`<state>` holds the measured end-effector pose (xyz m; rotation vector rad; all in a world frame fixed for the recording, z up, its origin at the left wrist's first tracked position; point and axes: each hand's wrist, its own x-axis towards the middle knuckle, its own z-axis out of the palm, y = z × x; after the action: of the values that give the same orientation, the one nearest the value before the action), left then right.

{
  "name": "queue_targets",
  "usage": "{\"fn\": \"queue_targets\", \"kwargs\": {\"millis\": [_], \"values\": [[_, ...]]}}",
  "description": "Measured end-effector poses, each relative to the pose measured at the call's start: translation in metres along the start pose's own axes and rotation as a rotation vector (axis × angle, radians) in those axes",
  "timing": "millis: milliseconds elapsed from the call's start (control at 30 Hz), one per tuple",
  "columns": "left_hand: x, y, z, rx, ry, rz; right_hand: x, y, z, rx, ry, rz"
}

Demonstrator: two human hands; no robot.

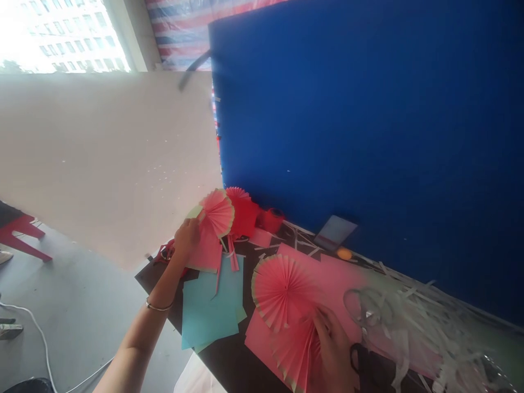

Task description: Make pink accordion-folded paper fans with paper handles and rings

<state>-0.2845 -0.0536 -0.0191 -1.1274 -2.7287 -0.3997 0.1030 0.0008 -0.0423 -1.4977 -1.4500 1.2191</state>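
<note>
My left hand (187,236), with a bracelet on its wrist, reaches to the far left corner of the table. Its fingers are closed at the edge of a pink pleated paper fan (219,212) with a green rim; a pale green paper piece (194,212) shows beside the fingertips. Near the front, my right hand (334,346) pinches a second pink paper fan (295,355), its fingertips partly hidden by the folds. Touching that one, a round pink pleated fan (282,286) lies on pink sheets (262,338). Blue paper sheets (210,311) lie between my hands.
A tall blue board (368,136) stands along the table's back edge. Against it lean a phone-like tablet (335,232) and a red tape roll (273,219). White paper strips (426,322) heap at right, near black scissor handles (357,357). A red stool (24,234) stands left.
</note>
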Motion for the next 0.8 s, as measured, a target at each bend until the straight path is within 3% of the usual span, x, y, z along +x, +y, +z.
{"fn": "queue_targets", "kwargs": {"millis": [367,633,800], "values": [[0.031,0.03,0.001,0.182,-0.034,0.137,0.003,0.016,-0.023,0.1,-0.004,0.075],[0.029,0.027,0.007,0.154,-0.109,0.214,0.003,0.031,-0.026,0.173,0.059,0.092],[0.025,0.031,0.01,0.102,-0.106,0.177,0.006,0.022,-0.023,0.145,0.023,0.07]]}}
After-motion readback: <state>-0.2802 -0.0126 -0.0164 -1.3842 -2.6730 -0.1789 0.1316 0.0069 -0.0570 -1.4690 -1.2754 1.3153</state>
